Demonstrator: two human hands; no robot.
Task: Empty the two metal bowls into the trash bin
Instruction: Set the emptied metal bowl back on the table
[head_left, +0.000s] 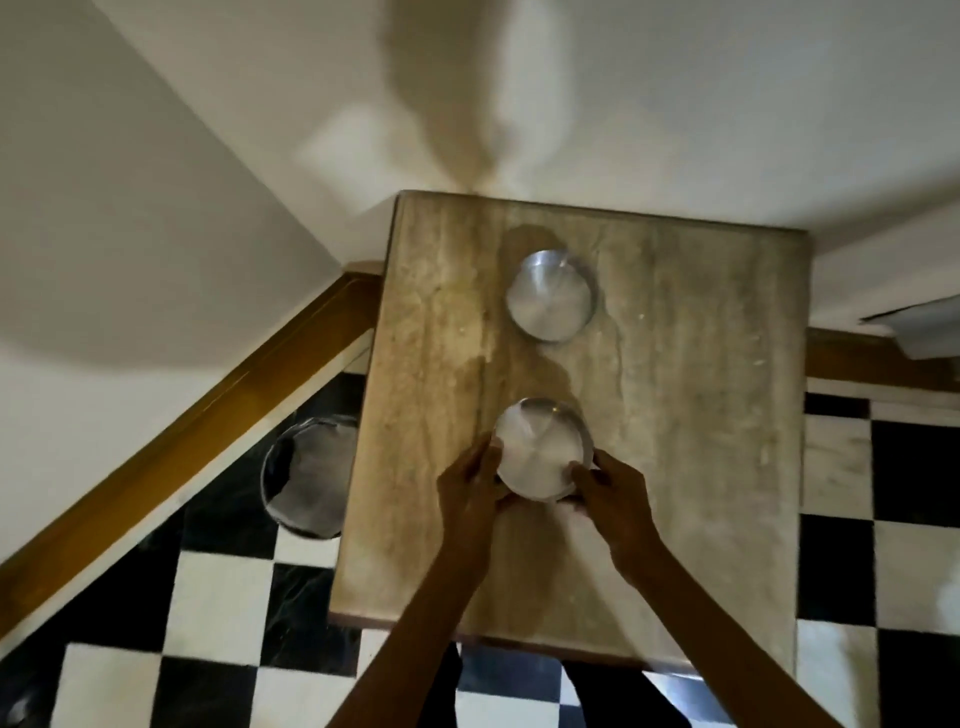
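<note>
Two round metal bowls stand on a small beige table (701, 467). The far bowl (550, 296) sits alone near the table's back middle. The near bowl (540, 449) is held from both sides: my left hand (470, 486) grips its left rim and my right hand (610, 491) grips its right rim. The blurred frame hides what lies inside either bowl. The trash bin (306, 475), round and lined with a clear bag, stands on the floor just left of the table, partly hidden under its edge.
A black-and-white checkered floor (218, 603) surrounds the table. A white wall with a brown skirting board (197, 415) runs diagonally at the left. A white object (924, 332) juts in at the right edge.
</note>
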